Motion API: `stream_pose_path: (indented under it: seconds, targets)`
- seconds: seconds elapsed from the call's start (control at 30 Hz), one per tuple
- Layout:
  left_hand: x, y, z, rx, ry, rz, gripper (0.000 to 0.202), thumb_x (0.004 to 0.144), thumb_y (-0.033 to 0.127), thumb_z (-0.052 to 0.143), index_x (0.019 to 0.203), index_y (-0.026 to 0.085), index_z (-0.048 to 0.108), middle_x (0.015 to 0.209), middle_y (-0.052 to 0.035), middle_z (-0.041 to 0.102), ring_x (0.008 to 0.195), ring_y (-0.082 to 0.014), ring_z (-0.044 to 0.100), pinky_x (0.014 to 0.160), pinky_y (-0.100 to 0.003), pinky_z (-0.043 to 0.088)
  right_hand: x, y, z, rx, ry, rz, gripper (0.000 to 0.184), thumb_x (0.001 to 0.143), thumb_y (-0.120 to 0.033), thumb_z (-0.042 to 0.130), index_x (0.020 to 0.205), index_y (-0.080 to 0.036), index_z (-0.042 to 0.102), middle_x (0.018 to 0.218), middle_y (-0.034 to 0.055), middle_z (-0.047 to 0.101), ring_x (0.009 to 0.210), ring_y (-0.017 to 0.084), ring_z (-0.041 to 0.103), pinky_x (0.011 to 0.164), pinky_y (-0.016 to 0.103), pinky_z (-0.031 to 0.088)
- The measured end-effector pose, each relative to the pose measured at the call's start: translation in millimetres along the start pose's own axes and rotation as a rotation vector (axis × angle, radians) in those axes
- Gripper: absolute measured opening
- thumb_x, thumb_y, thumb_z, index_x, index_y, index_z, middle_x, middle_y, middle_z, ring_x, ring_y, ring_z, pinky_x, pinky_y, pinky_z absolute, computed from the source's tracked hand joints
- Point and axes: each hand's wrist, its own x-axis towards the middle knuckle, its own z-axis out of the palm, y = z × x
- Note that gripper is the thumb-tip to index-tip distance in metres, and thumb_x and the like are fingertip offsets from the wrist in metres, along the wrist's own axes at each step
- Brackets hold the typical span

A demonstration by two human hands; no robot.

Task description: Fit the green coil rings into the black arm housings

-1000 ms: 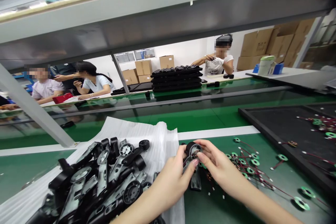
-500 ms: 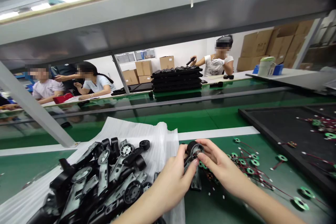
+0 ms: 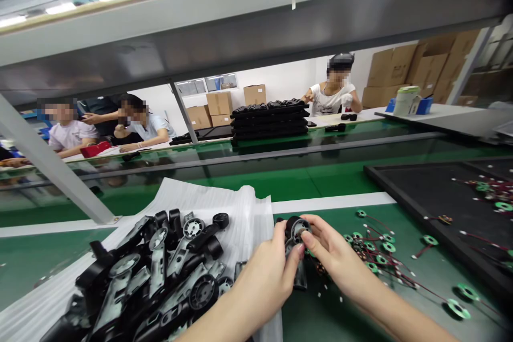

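Note:
Between both hands is a black plastic housing (image 3: pixel 297 230) with a round, ring-shaped head and a handle pointing down. My left hand (image 3: pixel 269 264) is closed around its left side, the thumb along the neck. From the other side, my right hand (image 3: pixel 334 248) grips the head, its thumb pressed into the round opening. Whether a small part sits under that thumb is hidden. Just right of the hands lies a cluster of green ring-shaped circuit boards (image 3: pixel 388 247) with thin red and black wires. To the left, a pile of similar black housings (image 3: pixel 160 272) lies on white foam sheet (image 3: pixel 240 208).
A black tray (image 3: pixel 417 197) with more wired boards stands at the right. Beyond the bench runs a green conveyor belt (image 3: pixel 320 176), with stacked black trays (image 3: pixel 270 123) behind it. A slanted post (image 3: pixel 60 165) rises at left under an overhead shelf (image 3: pixel 240 32). Several co-workers sit opposite.
My hands stay at nearly the same spot, with the housing's head turned slightly between them. Across the belt, the co-worker at right has lowered the raised hand that held a black piece.

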Motion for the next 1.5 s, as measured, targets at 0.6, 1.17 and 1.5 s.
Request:
stream_pose_path:
  seconds: [0.6, 1.17, 1.5]
  targets:
    - [-4.5, 6.7, -4.7, 0.064, 0.024, 0.057, 0.04, 0.094, 0.041, 0.033, 0.128, 0.019, 0.039, 0.086, -0.0095, 0.067, 0.074, -0.0237, 0.066, 0.063, -0.028, 0.046, 1.1, -13.1, -9.9, -0.081, -0.158, 0.046, 0.035, 0.087, -0.053, 0.052, 0.102, -0.022, 0.046, 0.076, -0.0035, 0.049, 0.061, 0.011, 0.049, 0.06, 0.026, 0.041]
    - [-4.7, 6.1, -8.4, 0.003, -0.054, 0.06, 0.039, 0.093, 0.044, 0.036, 0.124, 0.021, 0.041, 0.087, -0.0078, 0.064, 0.076, -0.022, 0.062, 0.067, -0.027, 0.043, 4.9, -12.1, -18.7, -0.094, -0.239, 0.036, 0.026, 0.088, -0.045, 0.055, 0.098, -0.022, 0.049, 0.088, -0.0014, 0.055, 0.067, 0.01, 0.055, 0.069, 0.026, 0.045]
    - [2.2, 9.8, -16.5, -0.245, -0.146, -0.015, 0.031, 0.092, 0.047, 0.038, 0.114, 0.025, 0.04, 0.07, 0.0053, 0.049, 0.049, -0.0081, 0.044, 0.046, -0.02, 0.038, 6.2, -8.0, -24.1, -0.114, -0.223, -0.039, 0.023, 0.09, -0.041, 0.054, 0.107, -0.025, 0.052, 0.108, 0.0025, 0.06, 0.105, 0.017, 0.055, 0.092, 0.029, 0.043]
